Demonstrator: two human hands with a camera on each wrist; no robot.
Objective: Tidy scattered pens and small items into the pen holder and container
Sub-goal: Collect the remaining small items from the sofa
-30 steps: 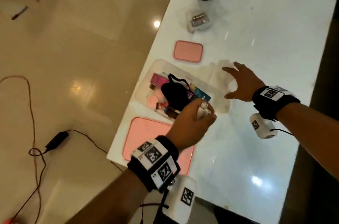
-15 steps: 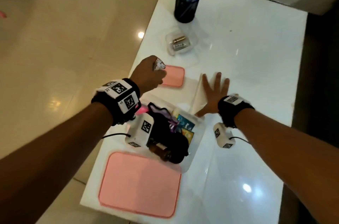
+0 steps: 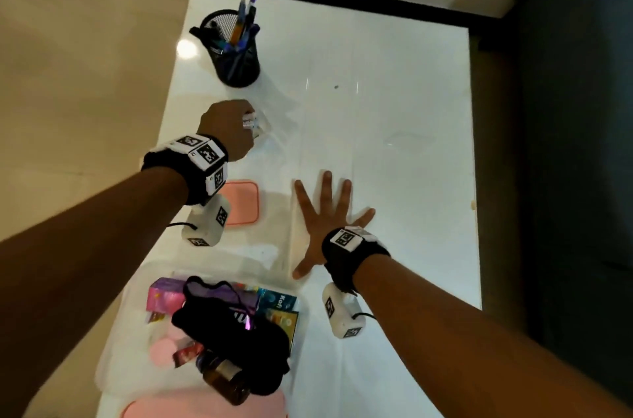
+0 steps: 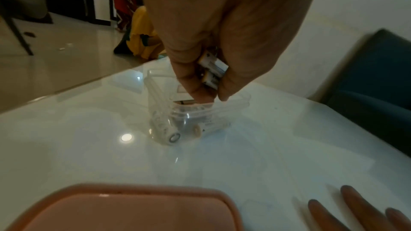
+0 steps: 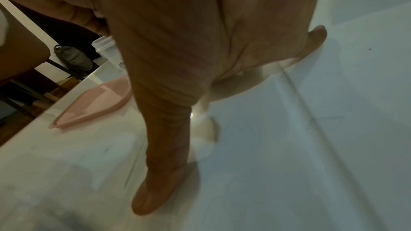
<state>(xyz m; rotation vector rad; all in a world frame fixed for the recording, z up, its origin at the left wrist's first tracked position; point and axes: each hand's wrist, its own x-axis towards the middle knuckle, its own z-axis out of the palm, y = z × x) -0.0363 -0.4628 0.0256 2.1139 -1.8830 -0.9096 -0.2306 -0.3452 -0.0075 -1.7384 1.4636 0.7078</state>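
It looks like a home. A glossy white table [image 3: 376,109] stands on polished floor tiles [image 4: 55,62]. A backpack [image 5: 73,59] leans nearby.

Large pink lid [image 3: 205,404] cut off below

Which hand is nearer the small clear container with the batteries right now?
Left. The left hand is right over the small clear container, fingertips at its rim, gripping batteries. The right hand lies flat on the table, well off to the near right.
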